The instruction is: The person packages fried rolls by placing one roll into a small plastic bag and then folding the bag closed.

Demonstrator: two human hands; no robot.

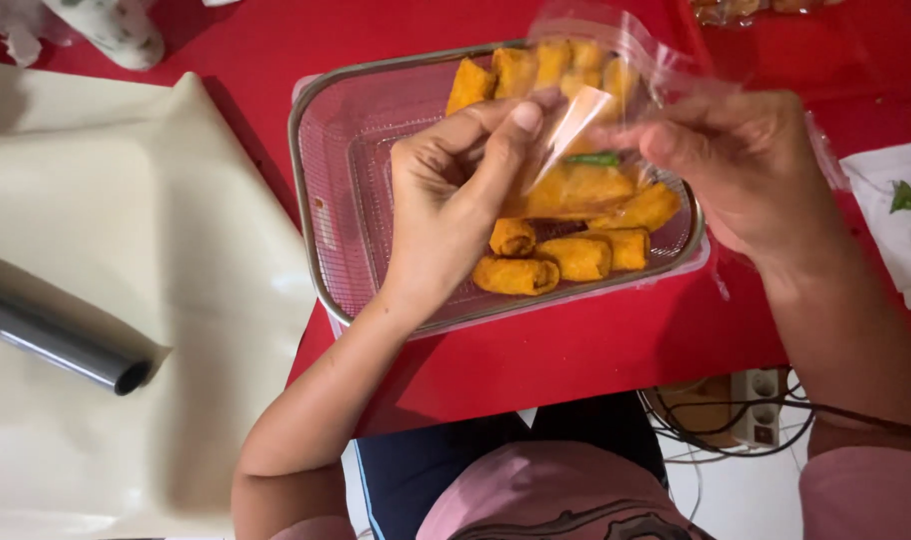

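My left hand (451,195) and my right hand (741,165) both pinch a clear plastic bag (586,110) above a metal mesh tray (321,215). Inside the bag sits a golden fried roll (571,190) with a small green chili (594,159) on top. My left thumb and fingers grip the bag's left edge, while my right fingers hold its right edge. Several more fried rolls (561,258) lie in the tray, some at the back (536,68) and some at the front. The bag's mouth points up and away from me.
The tray rests on a red table (536,355). A cream sheet (116,260) with a dark rolled tube (56,340) covers the left side. A white paper with green leaves (906,215) lies at the right edge. A power strip with cables (756,410) sits on the floor below.
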